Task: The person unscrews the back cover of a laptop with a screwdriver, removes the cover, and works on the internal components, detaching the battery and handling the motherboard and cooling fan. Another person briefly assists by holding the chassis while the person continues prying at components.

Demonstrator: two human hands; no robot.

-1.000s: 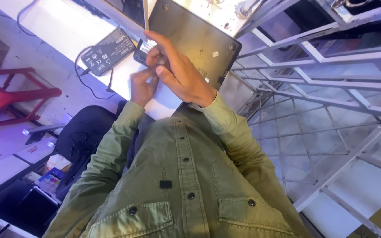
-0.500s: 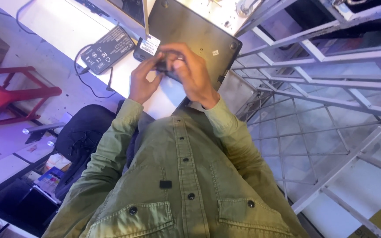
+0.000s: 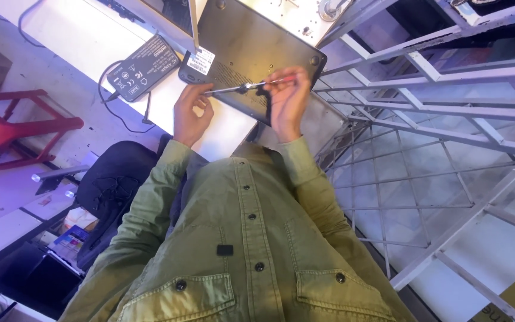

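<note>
A dark laptop lies bottom side up on the white table, with a white sticker near its corner. Above its near edge I hold a thin screwdriver level between both hands. My right hand grips the red handle end. My left hand pinches the metal shaft near its tip. My green shirt sleeves fill the lower part of the view.
A black power adapter with its cable lies on the table left of the laptop. A red stool and a black chair stand at the left. A white metal frame with wire mesh runs along the right.
Both hands were bunched together at the laptop's near corner. They have now drawn apart and hold the screwdriver stretched between them.
</note>
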